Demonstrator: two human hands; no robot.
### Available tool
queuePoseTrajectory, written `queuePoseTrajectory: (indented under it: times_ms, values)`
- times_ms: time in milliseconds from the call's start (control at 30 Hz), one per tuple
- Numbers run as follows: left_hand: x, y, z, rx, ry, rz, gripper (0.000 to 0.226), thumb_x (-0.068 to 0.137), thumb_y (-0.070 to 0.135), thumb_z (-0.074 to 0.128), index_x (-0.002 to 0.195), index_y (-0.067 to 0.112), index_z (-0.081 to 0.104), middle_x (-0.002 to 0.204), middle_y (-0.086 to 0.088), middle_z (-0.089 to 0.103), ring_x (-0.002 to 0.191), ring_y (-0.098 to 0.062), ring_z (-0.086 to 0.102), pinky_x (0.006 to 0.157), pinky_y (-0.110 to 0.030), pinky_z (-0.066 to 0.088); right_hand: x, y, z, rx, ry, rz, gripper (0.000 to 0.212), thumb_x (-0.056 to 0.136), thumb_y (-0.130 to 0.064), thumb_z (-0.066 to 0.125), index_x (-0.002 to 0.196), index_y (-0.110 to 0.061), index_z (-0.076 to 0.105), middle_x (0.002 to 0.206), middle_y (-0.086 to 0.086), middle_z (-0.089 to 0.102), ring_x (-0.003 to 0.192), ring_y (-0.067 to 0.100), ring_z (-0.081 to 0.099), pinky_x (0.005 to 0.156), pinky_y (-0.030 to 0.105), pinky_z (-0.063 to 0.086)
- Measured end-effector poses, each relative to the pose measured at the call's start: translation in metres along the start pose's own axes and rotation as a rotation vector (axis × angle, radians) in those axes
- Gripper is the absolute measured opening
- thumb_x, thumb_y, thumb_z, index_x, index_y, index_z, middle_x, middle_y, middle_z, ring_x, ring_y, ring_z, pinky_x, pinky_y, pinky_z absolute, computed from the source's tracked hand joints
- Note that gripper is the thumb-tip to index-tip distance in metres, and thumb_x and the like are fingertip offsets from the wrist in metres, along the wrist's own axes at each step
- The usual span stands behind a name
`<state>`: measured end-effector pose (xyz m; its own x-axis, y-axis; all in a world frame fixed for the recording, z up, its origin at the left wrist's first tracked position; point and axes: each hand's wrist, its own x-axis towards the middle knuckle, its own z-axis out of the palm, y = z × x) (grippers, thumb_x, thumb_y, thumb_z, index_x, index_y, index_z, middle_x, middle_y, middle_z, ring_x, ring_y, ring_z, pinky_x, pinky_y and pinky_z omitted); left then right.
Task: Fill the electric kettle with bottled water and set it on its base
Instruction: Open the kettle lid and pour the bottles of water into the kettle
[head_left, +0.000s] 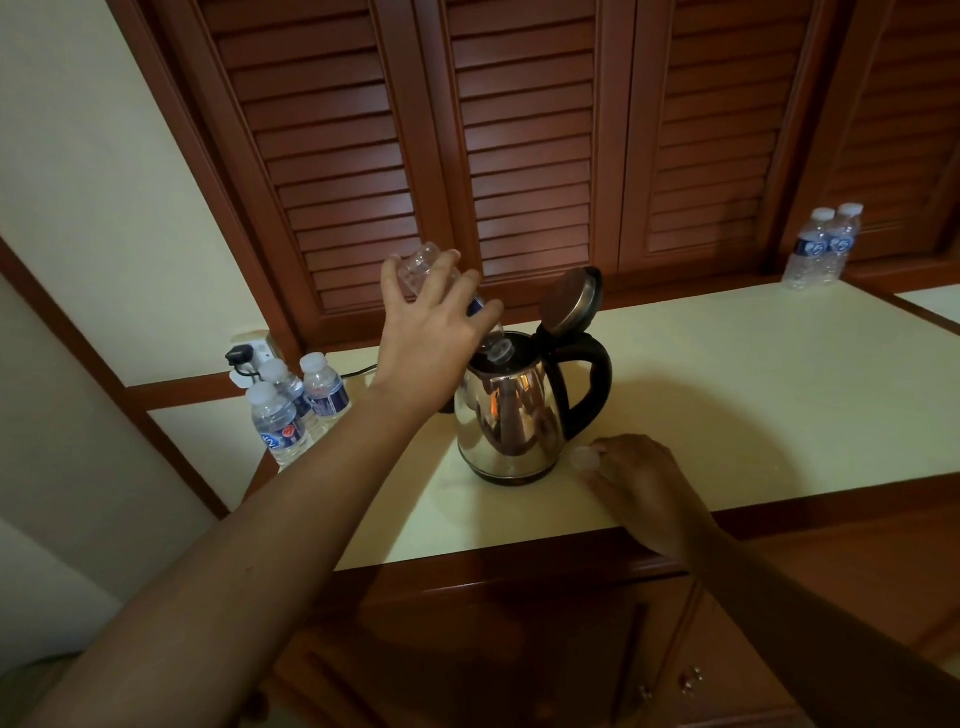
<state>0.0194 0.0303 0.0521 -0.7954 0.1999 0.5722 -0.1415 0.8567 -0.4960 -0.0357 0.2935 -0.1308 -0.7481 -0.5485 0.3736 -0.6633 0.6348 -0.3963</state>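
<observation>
Steel kettle (511, 415) was stood frame centre, lid (569, 304) up; bottle (418, 265) was gripped upended into its mouth by left hand (431, 332) to drain; cap (584, 460) was pinched by right hand (639, 478), lower right.

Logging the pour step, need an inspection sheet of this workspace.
Surface: cream countertop, wooden front edge.
Job's things: shiny steel electric kettle with black handle, hinged lid open; clear plastic bottle upended, neck in the kettle's mouth; base not identifiable.
Clutter: three capped water bottles at left; two capped water bottles far right.
Grippers: left hand grips the upended bottle; right hand rests on the counter, pinching a small white cap.
Cables: black plug in wall socket; black cable runs behind the left arm.
Surroundings: brown louvred wooden doors behind; wooden cabinet below.
</observation>
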Motion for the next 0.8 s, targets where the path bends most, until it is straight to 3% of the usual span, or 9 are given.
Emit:
queuePoseTrajectory:
  times_ms: [133, 267, 367, 467, 567, 667, 800]
  values:
    - [-0.012, -0.003, -0.009, -0.019, -0.021, -0.107, 0.057, 0.080, 0.024, 0.075, 0.136, 0.028, 0.062, 0.130, -0.008, 0.063, 0.128, -0.037, 0.047, 0.105, -0.075, 0.031, -0.006, -0.002, -0.003, -0.014, 0.092, 0.053, 0.040, 0.095, -0.058, 0.056, 0.104, -0.022, 0.070, 0.093, -0.010, 0.066, 0.093, 0.017, 0.061, 0.082, 0.032, 0.045]
    - [-0.038, -0.006, -0.017, -0.157, -0.053, -0.282, 0.062, 0.080, 0.044, 0.071, 0.138, 0.028, 0.060, 0.120, -0.007, 0.065, 0.113, -0.035, 0.052, 0.090, -0.053, 0.039, -0.006, -0.032, -0.031, 0.076, 0.282, 0.026, 0.026, 0.079, -0.034, 0.084, 0.093, -0.016, 0.074, 0.086, -0.006, 0.067, 0.081, 0.016, 0.061, 0.074, 0.035, 0.051]
    - [-0.061, 0.000, -0.025, -0.487, -0.084, -0.398, 0.064, 0.082, 0.051, 0.071, 0.141, 0.030, 0.057, 0.118, -0.004, 0.064, 0.109, -0.031, 0.055, 0.084, -0.044, 0.045, 0.013, -0.064, -0.070, 0.135, 0.215, 0.006, 0.028, 0.080, -0.043, 0.078, 0.096, -0.020, 0.072, 0.091, -0.010, 0.066, 0.083, 0.009, 0.059, 0.071, 0.026, 0.048]
    - [-0.085, 0.016, -0.038, -0.857, -0.106, -0.415, 0.062, 0.084, 0.044, 0.078, 0.142, 0.037, 0.055, 0.113, 0.006, 0.058, 0.099, -0.019, 0.059, 0.077, -0.037, 0.053, 0.032, -0.084, -0.102, 0.052, 0.093, -0.063, 0.034, 0.081, -0.048, 0.074, 0.104, -0.023, 0.072, 0.095, -0.009, 0.068, 0.083, 0.008, 0.058, 0.072, 0.019, 0.043]
    - [-0.102, 0.032, -0.042, -0.924, -0.113, -0.353, 0.068, 0.079, 0.049, 0.077, 0.142, 0.045, 0.050, 0.110, 0.014, 0.053, 0.095, -0.014, 0.061, 0.072, -0.037, 0.057, 0.037, -0.091, -0.128, 0.063, 0.063, -0.140, 0.042, 0.079, -0.054, 0.067, 0.108, -0.024, 0.072, 0.096, -0.008, 0.070, 0.083, 0.008, 0.058, 0.075, 0.028, 0.050]
    - [-0.105, 0.044, -0.041, -1.039, -0.138, -0.395, 0.068, 0.080, 0.045, 0.081, 0.143, 0.045, 0.053, 0.110, 0.017, 0.054, 0.099, -0.010, 0.062, 0.077, -0.038, 0.060, 0.032, -0.087, -0.143, 0.126, 0.012, -0.234, 0.049, 0.078, -0.058, 0.061, 0.113, -0.026, 0.072, 0.100, -0.013, 0.070, 0.088, 0.007, 0.062, 0.078, 0.029, 0.053]
    - [-0.102, 0.057, -0.043, -1.117, -0.187, -0.352, 0.067, 0.082, 0.043, 0.084, 0.141, 0.048, 0.054, 0.119, 0.021, 0.055, 0.109, -0.006, 0.061, 0.086, -0.030, 0.060, 0.021, -0.079, -0.150, 0.138, 0.022, -0.306, 0.043, 0.083, -0.048, 0.075, 0.118, -0.025, 0.070, 0.099, -0.022, 0.062, 0.087, 0.002, 0.062, 0.077, 0.014, 0.046]
